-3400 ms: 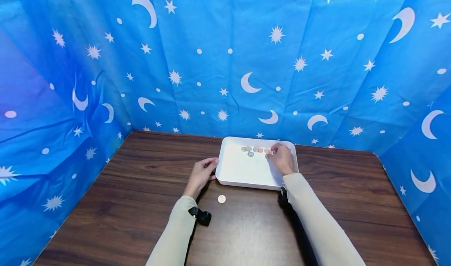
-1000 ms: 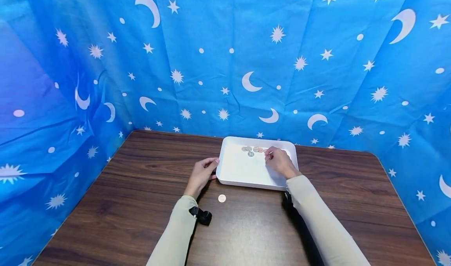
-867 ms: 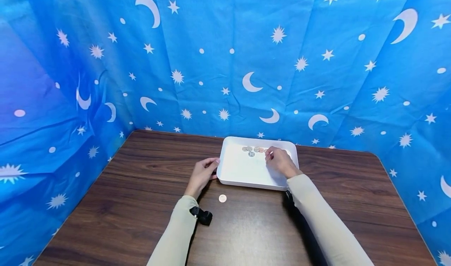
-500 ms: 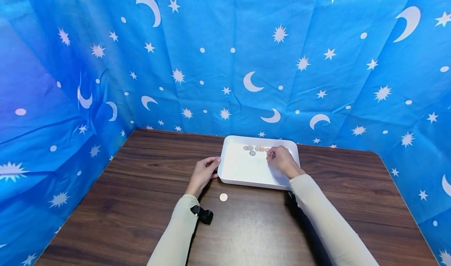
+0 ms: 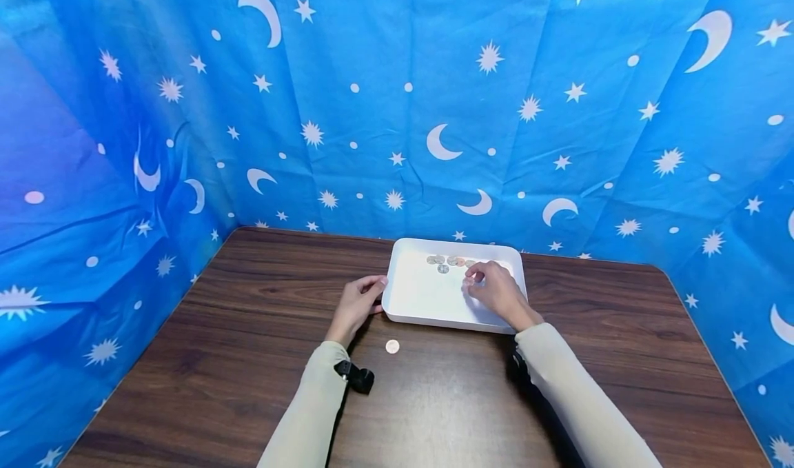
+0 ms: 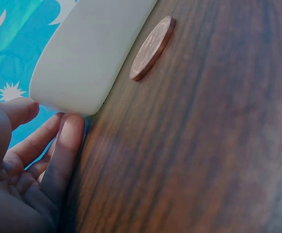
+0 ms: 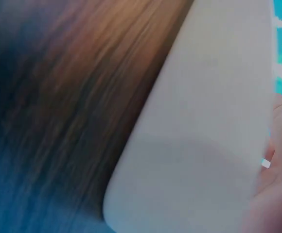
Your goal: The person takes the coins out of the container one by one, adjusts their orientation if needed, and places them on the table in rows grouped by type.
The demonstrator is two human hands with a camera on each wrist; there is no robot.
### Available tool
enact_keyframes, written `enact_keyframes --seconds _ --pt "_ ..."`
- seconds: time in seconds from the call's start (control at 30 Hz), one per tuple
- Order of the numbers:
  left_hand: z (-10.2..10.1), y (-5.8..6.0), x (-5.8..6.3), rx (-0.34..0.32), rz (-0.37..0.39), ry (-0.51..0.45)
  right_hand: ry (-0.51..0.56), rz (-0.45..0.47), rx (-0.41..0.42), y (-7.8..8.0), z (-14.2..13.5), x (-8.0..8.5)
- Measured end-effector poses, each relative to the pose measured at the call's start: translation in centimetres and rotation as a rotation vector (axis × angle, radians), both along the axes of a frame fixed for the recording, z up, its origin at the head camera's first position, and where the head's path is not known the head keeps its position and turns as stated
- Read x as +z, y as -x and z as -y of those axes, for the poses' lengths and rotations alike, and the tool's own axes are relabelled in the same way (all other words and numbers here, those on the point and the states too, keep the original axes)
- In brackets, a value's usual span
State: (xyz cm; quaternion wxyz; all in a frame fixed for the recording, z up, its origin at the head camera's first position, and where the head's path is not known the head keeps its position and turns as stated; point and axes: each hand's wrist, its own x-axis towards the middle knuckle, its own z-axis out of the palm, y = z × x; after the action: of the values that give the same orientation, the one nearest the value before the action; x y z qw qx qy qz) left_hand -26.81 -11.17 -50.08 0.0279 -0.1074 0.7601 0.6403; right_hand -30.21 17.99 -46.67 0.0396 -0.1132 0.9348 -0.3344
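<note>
A shallow white tray (image 5: 428,302) sits toward the back of the wooden table. My left hand (image 5: 358,306) holds its left side; in the left wrist view the thumb (image 6: 24,110) meets the rim and the fingers touch the lower edge. Inside, several coins (image 5: 443,269) lie in the far half, silver ones at left and a copper coin (image 5: 461,262) among them. Over the tray's right half is my right hand (image 5: 495,290), fingers bent and tips close together near the coins. Whether a coin is between them is hidden.
One copper coin (image 5: 392,347) lies flat on the table (image 5: 279,302) in front of the tray. A blue cloth (image 5: 372,54) with white moons and stars hangs behind and at both sides. Black wrist straps (image 5: 356,378) are on the sleeves.
My right hand has drawn slightly toward me and left inside the tray, away from the coin row, uncovering a coin at the row's right end. The left hand has stayed put on the tray.
</note>
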Motion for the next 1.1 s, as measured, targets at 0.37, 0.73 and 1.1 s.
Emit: enact_keyframes --seconds 0.37,0.73,1.1 --pt "0.0 -0.1 -0.1 0.009 0.006 -0.006 0.044 -0.049 0.02 -3.0 1.0 1.9" --pt "0.2 0.0 -0.2 -0.007 0.018 0.006 0.073 -0.101 0.046 -5.9 2.5 3.2" --pt "0.3 0.1 -0.2 -0.008 0.029 -0.003 0.096 -0.143 0.055 -8.5 3.9 3.0"
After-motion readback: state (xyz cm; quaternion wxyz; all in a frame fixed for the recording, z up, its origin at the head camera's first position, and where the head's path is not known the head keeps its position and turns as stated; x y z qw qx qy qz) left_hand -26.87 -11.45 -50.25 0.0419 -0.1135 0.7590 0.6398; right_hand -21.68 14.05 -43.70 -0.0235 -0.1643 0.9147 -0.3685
